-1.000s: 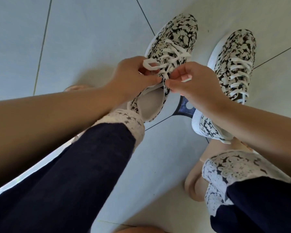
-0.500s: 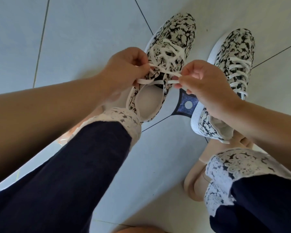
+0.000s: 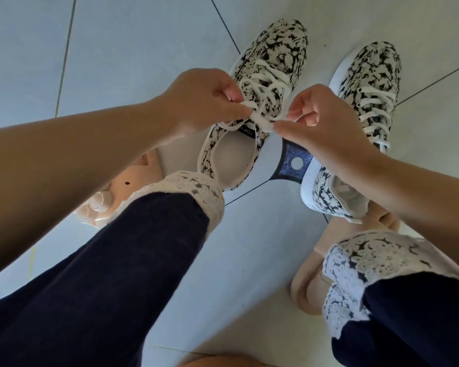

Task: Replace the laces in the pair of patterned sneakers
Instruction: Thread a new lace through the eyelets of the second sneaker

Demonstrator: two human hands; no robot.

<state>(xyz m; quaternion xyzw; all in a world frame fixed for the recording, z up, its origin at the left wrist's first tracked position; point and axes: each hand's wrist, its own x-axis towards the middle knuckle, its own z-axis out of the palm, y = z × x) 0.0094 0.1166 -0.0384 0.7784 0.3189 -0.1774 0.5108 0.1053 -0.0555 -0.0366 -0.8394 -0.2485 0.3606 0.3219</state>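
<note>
Left hand (image 3: 204,102): fingers curled, thumb and forefinger pinching a loop of the flat white cotton lace (image 3: 260,120) at the fingertips
Right hand (image 3: 326,120): thumb and forefinger pinching the same lace from the opposite side, other fingers curled in above; fingertips close to the left hand's
Lace: bunched between the two pinches, with loose, slack crossings just beyond the left hand's knuckles
Near sneaker: black-and-cream blotch-patterned fabric sneaker (image 3: 278,49) directly beneath both hands, toe pointing away from them, opening towards the wrists
Second sneaker: matching patterned sneaker with a white sole (image 3: 374,64) just beyond the right hand, white lace in even rows; impossible to tell whether tied
Step in hand: probably forming the bow at the top of the near sneaker, threading apparently done on both
Next move: likely calls for snugging the slack crossings first, then wrapping one loop round the other and drawing both pinches apart evenly
Risk: loop slipping out of a pinch, or a bow tied over loose rows
Surroundings: pale grey tiled floor (image 3: 130,49) under everything; dark blue tile inlay with a white dot (image 3: 293,165) below the right hand; navy trousers with white lace cuffs (image 3: 117,260) nearer than the wrists
</note>
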